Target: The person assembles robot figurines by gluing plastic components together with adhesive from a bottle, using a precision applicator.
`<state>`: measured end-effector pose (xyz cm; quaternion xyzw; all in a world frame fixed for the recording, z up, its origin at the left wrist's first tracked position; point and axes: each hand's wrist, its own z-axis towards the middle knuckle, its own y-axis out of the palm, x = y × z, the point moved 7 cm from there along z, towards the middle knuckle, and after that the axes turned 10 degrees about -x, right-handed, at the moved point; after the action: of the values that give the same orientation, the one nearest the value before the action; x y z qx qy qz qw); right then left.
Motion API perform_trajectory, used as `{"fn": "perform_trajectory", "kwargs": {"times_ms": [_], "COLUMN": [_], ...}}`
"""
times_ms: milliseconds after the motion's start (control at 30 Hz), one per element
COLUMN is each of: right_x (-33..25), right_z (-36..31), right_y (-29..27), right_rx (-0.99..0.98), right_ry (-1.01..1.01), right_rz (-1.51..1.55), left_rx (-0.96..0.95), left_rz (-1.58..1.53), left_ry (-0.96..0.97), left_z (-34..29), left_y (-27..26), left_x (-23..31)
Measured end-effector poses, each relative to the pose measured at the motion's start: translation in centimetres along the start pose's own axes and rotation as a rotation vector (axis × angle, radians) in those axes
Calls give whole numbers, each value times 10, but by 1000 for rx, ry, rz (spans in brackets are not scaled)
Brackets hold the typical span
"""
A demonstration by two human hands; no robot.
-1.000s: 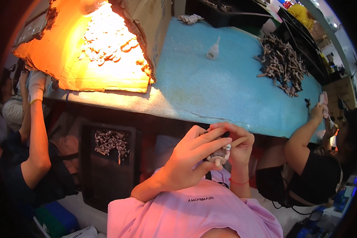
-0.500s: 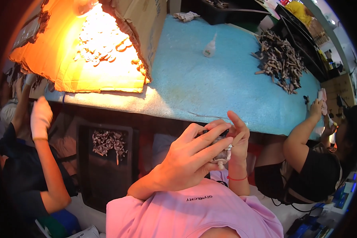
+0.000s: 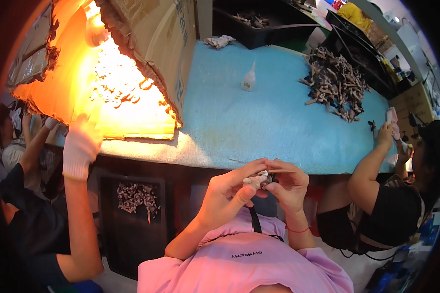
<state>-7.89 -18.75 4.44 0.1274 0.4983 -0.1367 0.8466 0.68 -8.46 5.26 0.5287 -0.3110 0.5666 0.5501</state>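
Left hand [image 3: 225,193] and right hand [image 3: 292,189] jointly grasp a pale-and-dark figurine-like piece [image 3: 253,182] near the blue tabletop [image 3: 215,112] (apparently mid-adjustment); the next move likely calls for a steady pinch.

White bottle [image 3: 248,82] and crumpled cloth [image 3: 220,41] on blue tabletop [image 3: 274,124], right of cardboard box [image 3: 159,41]

The right hand [image 3: 289,189] could pass over the blue mat [image 3: 215,117] — 1 bottle [image 3: 249,81] midway, cardboard [image 3: 154,36] left, pile [image 3: 335,85] right.
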Motion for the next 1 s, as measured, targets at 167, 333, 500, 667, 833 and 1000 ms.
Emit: {"fn": "perform_trajectory", "kwargs": {"times_ms": [167, 333, 500, 667, 833, 1000], "right_x": [12, 27, 54, 78, 86, 61], "right_z": [8, 30, 102, 226, 301, 277], "right_y": [-12, -43, -115, -164, -173, -180], "right_rx": [50, 106, 237, 334, 285, 106], "right_ry": [277, 401, 431, 335, 241, 280], "right_rz": [81, 74, -75, -126, -167, -591], "left_rx": [-16, 37, 25, -11, 26, 33], "left_rz": [-300, -194, -194, -195, -176, -189], "left_ry": [-127, -146, -278, -305, -321, -331], "left_z": [-3, -3, -13, -24, -30, -28], "left_y": [-5, -11, -12, 3, 3, 0], "left_x": [-25, -28, -42, -47, -50, -55]}}
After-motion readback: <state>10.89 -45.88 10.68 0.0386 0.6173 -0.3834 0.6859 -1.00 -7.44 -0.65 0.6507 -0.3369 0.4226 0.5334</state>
